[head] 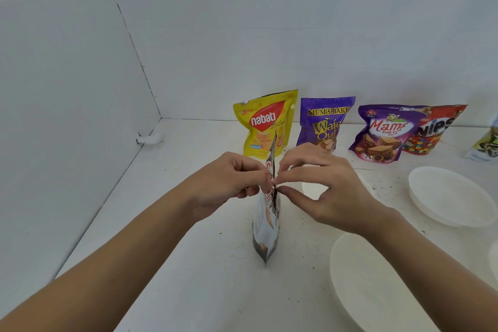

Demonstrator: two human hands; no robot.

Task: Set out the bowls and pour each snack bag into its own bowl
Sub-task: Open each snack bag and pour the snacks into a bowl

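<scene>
While the left hand [234, 178] and right hand [331, 186] each pinch the top edge of the silver bag [265, 237], upright on the tabletop [215, 277] at frame centre, pouring looks unstarted: the white bowls [452, 194] at right sit empty, and other bags [265, 121] wait behind.
</scene>
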